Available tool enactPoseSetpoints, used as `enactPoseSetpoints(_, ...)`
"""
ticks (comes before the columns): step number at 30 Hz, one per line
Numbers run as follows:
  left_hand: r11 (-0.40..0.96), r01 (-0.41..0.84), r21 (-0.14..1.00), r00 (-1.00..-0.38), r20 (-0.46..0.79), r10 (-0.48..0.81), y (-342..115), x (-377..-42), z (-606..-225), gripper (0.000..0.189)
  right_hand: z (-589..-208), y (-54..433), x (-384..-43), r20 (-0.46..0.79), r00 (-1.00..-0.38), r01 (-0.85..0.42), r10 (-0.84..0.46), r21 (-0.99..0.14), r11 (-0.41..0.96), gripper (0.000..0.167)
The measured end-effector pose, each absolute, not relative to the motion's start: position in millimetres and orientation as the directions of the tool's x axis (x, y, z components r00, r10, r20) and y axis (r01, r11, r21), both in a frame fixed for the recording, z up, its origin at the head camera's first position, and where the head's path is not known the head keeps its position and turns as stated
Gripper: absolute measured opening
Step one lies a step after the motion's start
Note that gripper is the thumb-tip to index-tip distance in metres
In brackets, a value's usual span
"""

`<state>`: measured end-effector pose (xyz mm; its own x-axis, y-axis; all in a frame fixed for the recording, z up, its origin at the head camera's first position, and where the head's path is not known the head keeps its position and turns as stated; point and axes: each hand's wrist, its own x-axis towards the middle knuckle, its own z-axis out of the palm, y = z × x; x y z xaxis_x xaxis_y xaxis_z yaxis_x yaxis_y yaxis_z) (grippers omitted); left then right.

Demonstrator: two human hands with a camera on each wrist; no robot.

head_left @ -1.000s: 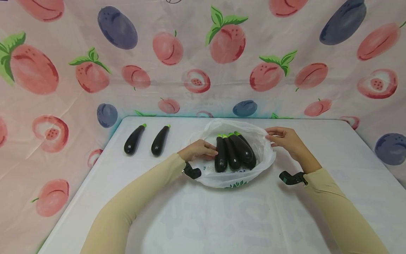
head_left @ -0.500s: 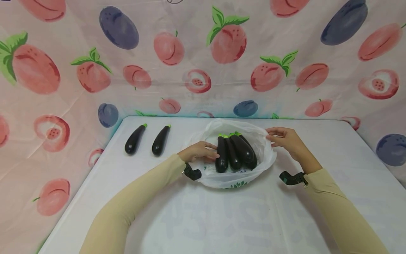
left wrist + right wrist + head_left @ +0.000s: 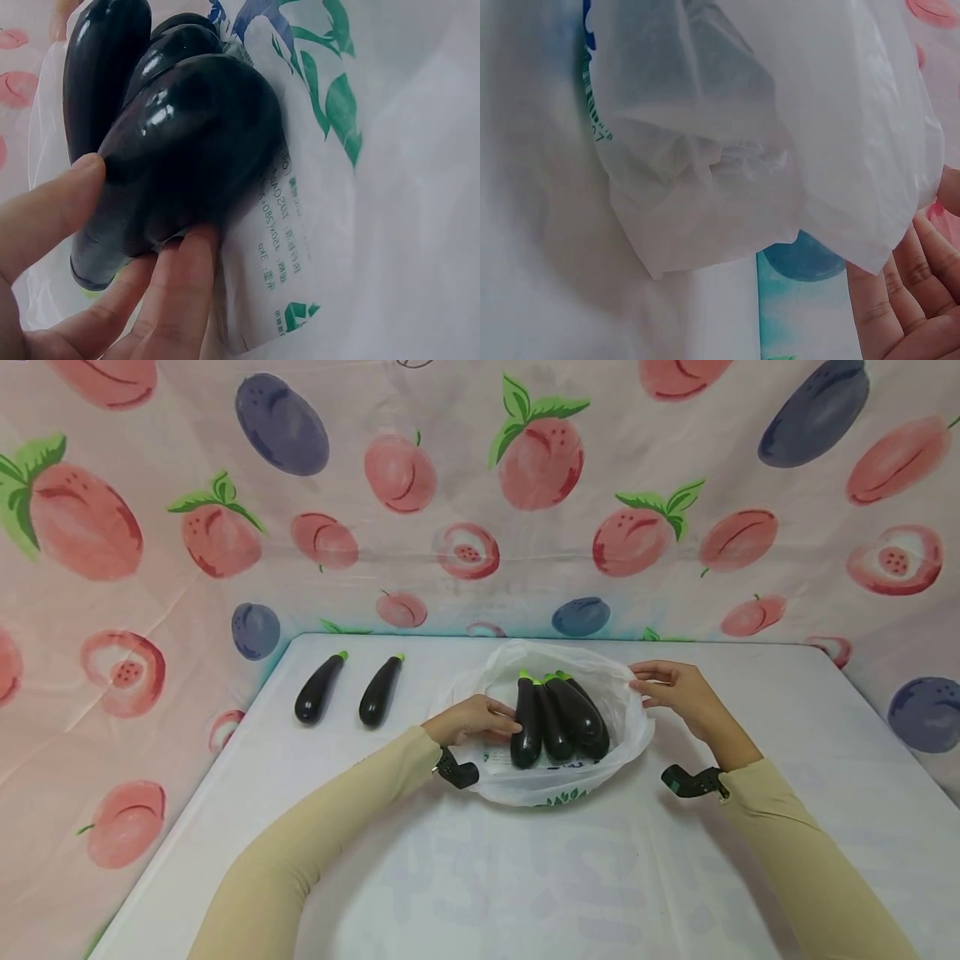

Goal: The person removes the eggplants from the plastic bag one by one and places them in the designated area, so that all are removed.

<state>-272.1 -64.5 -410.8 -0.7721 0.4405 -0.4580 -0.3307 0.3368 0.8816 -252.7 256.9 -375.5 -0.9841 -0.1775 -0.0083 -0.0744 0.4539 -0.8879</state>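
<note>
A white plastic bag (image 3: 487, 781) lies on the table with its mouth spread, several dark eggplants (image 3: 577, 710) side by side in it. My left hand (image 3: 474, 718) reaches over its left rim and holds the leftmost eggplant (image 3: 527, 727). In the left wrist view, the thumb (image 3: 64, 202) is on one side of that eggplant (image 3: 187, 142) and the fingertips (image 3: 193, 244) are on the other. At the bag's right rim, my right hand (image 3: 678, 693) pinches the plastic. The right wrist view has the bag (image 3: 840, 112) between thumb and fingers, their tips partly hidden.
Two more eggplants, one at the far left (image 3: 318, 691) and one beside it (image 3: 381, 693), lie left of the bag on the white table (image 3: 570, 893). A fruit-patterned cloth (image 3: 450, 460) hangs behind the table and along its left side.
The left hand and its eggplant have shifted slightly right, and the eggplant's green end sits a little farther back. The right hand and the bag have hardly moved.
</note>
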Motion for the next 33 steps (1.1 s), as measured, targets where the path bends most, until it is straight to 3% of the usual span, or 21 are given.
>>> enactPoseSetpoints(16,0.377,-0.324,0.868,-0.773,-0.473,0.423,-59.9,-267.5,-406.8,0.053,-375.1,255.5,-252.3,-0.006,-0.985,-0.075,-0.174,-0.887,0.455,0.046)
enactPoseSetpoints(33,0.322,-0.366,0.873,-0.749,-0.482,0.455,-63.2,-271.4,-409.2,0.049,-374.9,253.6,-253.1,-0.008,-0.985,-0.072,-0.171,-0.887,0.457,0.046)
